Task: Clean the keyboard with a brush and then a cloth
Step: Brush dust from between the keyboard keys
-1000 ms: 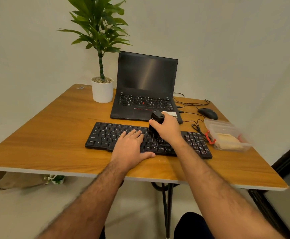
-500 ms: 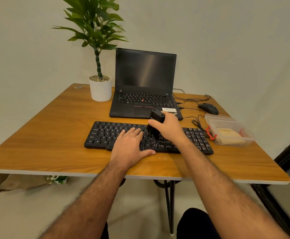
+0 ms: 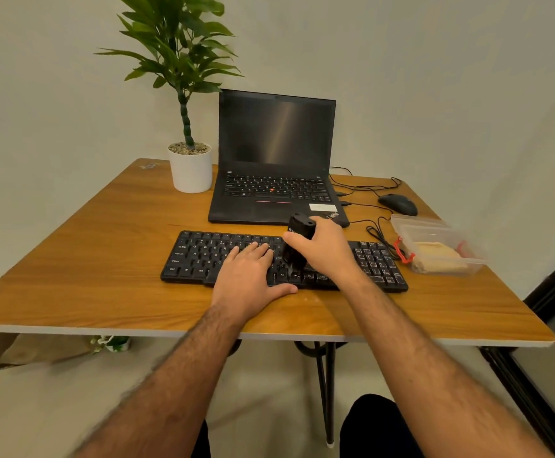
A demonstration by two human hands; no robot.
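Right fingers (image 3: pixel 297 239): we clench the black brush (image 3: pixel 297 246), upright, bristles on keys.
Left fingers (image 3: pixel 253 254): flat, released, steadying the keyboard (image 3: pixel 200 256) against the surface (image 3: pixel 104 259).
Cloth: likely in the lidded container (image 3: pixel 438 251), for later.

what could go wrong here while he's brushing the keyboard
Dust swept by the brush toward the far edge of the keyboard could land on the open laptop just behind it. A sideways stroke of the right hand might snag the cables beside the keyboard.

Bare table (image 3: pixel 81 259) lies left of the keyboard (image 3: pixel 200 256); laptop (image 3: pixel 273 193) just behind, cables (image 3: pixel 373 231) and plastic box (image 3: pixel 434 249) crowd its right.
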